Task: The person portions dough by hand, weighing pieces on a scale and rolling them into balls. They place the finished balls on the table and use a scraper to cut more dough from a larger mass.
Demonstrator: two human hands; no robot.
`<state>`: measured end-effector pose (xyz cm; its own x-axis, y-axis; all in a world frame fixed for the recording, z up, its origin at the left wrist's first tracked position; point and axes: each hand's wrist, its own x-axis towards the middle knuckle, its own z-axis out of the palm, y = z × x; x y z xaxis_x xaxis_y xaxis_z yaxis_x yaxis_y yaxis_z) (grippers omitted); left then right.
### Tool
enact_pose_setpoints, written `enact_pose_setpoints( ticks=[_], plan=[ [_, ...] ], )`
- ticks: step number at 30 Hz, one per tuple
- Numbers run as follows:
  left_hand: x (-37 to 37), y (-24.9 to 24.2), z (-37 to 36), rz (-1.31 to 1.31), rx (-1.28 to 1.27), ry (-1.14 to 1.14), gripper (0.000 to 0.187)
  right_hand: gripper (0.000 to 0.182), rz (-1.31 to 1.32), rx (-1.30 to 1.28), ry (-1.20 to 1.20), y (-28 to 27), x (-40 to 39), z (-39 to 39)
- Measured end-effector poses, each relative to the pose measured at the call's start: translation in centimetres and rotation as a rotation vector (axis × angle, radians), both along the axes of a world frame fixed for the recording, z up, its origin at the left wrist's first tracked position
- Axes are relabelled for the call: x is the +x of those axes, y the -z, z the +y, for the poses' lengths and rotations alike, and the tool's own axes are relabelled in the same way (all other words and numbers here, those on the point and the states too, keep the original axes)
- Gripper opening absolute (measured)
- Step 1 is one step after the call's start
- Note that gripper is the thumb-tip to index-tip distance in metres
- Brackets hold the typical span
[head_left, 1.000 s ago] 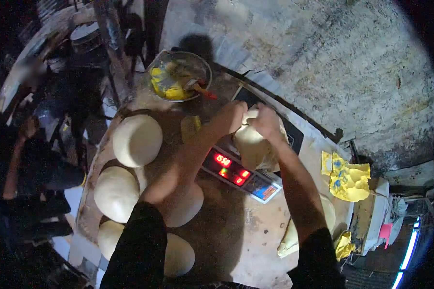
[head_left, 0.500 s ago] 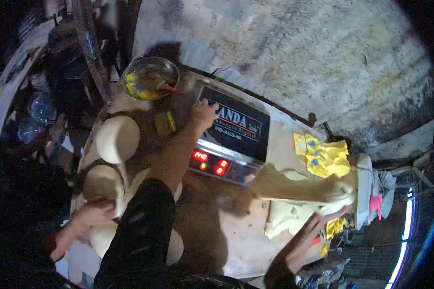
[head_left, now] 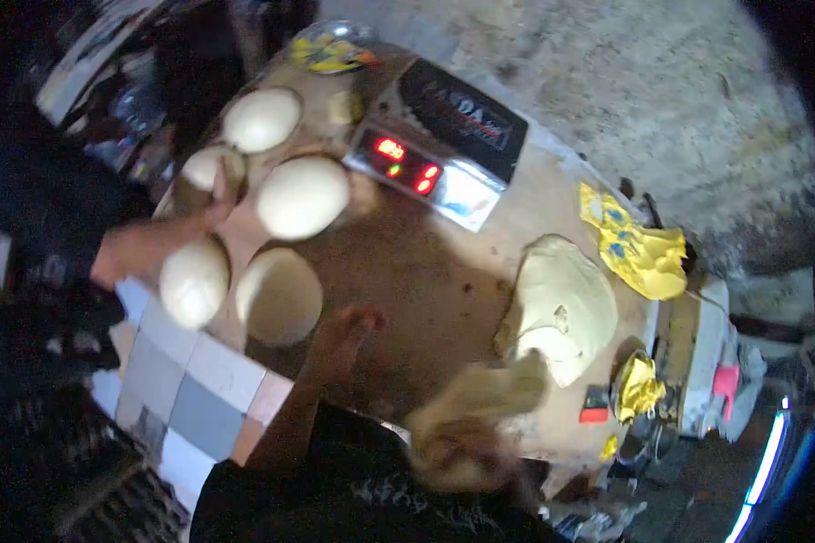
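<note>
Over the brown work table my left hand (head_left: 353, 328) is held out with loose fingers and nothing in them, right of a shaded dough ball (head_left: 279, 297). My right hand (head_left: 509, 466), smeared by motion, is low near my shirt with a stretched piece of dough (head_left: 471, 416) in its grip. That piece reaches up toward a large flat dough mass (head_left: 566, 303) on the right of the table. Beyond my hands stands a digital scale (head_left: 466, 118) with red lit digits and a bare black top.
At the left, a co-worker's hand (head_left: 215, 204) is among several round dough balls (head_left: 303, 197). A metal bowl (head_left: 335, 50) with yellow contents sits at the far edge. Torn yellow wrapping (head_left: 643, 253) lies right, above a small black-and-red object (head_left: 595, 404). Tiles (head_left: 204, 416) cover the near left.
My left hand has left the scale and drawn back toward me. My right hand has pulled a piece of dough from the mass toward my body. The view has shifted.
</note>
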<state>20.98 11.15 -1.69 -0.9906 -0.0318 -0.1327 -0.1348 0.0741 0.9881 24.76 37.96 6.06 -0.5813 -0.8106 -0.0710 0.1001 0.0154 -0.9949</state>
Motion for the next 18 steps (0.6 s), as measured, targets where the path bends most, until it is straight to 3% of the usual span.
enact_pose_setpoints(
  ticks=[1, 3, 4, 6, 7, 8, 10, 12, 13, 15, 16, 17, 18],
  plan=[
    [4.4, -0.9, 0.7, -0.173, -0.143, -0.079, 0.034, 0.042, -0.168, 0.012, -0.063, 5.2, 2.4, -0.7],
    [12.6, 3.4, 1.6, -0.216, 0.005, -0.340, 0.032, 0.034, -0.281, 0.270, 0.175, 14.2, 8.4, -1.4],
    [15.6, 3.8, 2.3, -0.150, 0.142, -0.458, 0.026, 0.034, -0.301, 0.237, 0.157, 14.2, 9.9, -1.4],
    [18.2, 1.6, 4.4, -0.157, -0.009, -0.479, 0.021, 0.039, -0.565, -0.166, 0.126, 13.2, 8.7, -0.4],
    [18.6, 0.2, 6.1, -0.153, -0.101, -0.396, 0.018, 0.040, -0.146, 0.139, 0.121, 13.0, 8.5, 0.7],
    [19.1, 2.1, 7.8, 0.056, -0.267, -0.271, 0.025, 0.042, 0.273, 0.444, 0.127, 13.1, 8.1, 1.9],
    [17.4, 2.8, 12.3, 0.352, -0.609, 0.031, 0.045, 0.040, 0.775, 0.514, 0.281, 16.0, 5.5, 4.6],
    [14.0, 5.4, 16.8, 0.495, -1.019, 0.192, 0.059, 0.041, 1.044, 0.457, 0.383, 8.9, 1.1, 2.9],
    [12.4, 6.7, 18.1, 0.489, -1.245, 0.230, 0.064, 0.041, 1.045, 0.458, 0.391, 11.5, 0.0, 3.5],
    [7.3, 5.4, 17.3, 0.460, -1.104, 0.255, 0.059, 0.045, 0.773, 0.626, 0.574, 19.2, -3.2, 4.8],
    [4.8, 4.8, 16.3, 0.425, -0.962, 0.280, 0.054, 0.045, 0.774, 0.628, 0.579, 17.5, -3.3, 5.0],
    [3.2, 5.0, 15.6, 0.427, -0.953, 0.292, 0.054, 0.047, 0.203, 0.356, 0.577, 13.8, -2.3, 5.5],
    [1.4, 5.5, 14.9, 0.273, -0.890, 0.462, 0.062, 0.048, -0.354, 0.071, 0.543, 11.8, -1.7, 5.8]
  ],
)
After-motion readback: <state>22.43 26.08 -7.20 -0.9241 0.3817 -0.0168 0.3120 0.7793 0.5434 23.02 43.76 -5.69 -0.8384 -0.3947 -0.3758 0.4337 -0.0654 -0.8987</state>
